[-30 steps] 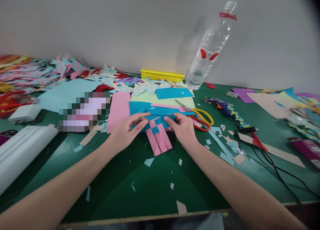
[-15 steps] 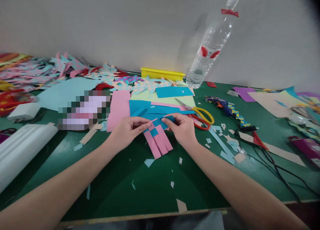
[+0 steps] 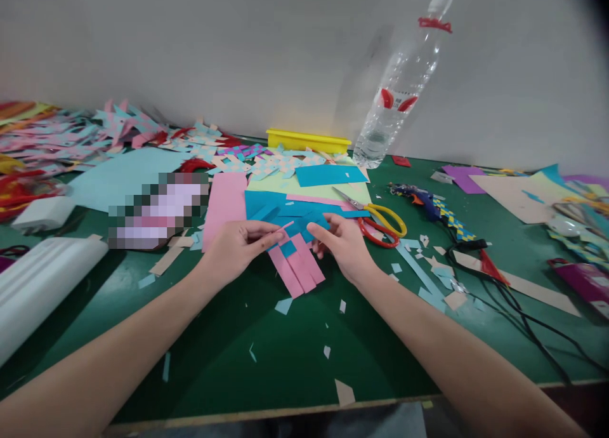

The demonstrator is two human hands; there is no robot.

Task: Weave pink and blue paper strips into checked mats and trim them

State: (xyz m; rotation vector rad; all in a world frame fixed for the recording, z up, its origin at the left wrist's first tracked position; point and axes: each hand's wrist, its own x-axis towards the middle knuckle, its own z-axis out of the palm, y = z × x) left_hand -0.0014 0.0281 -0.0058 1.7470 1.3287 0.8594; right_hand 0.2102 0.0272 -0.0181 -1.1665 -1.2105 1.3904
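Observation:
Pinched at its upper left corner by my left hand point(image 3: 238, 251) is a pink slit paper point(image 3: 299, 270), its loose strips hanging toward me. Blue paper strips point(image 3: 288, 248) are woven through its upper part in a checker pattern. The thumb of my right hand point(image 3: 340, 244) presses on the right end of a blue strip, with the fingers curled behind it and partly hidden. Just behind the hands lies a larger blue paper sheet point(image 3: 261, 200). A pair of scissors point(image 3: 380, 219) with yellow and red handles rests to the right.
A leaning plastic bottle point(image 3: 399, 89) and a yellow tray point(image 3: 309, 141) stand by the wall. Woven paper strips point(image 3: 71, 133) pile up at the back left. A blurred-out phone-like object point(image 3: 162, 212) lies left. Black cords point(image 3: 518, 311) and paper scraps point(image 3: 397, 268) are at right.
The woven pink paper has shifted slightly left and up. My right hand's fingers have loosened and moved on the blue strip, while my left hand keeps its pinch.

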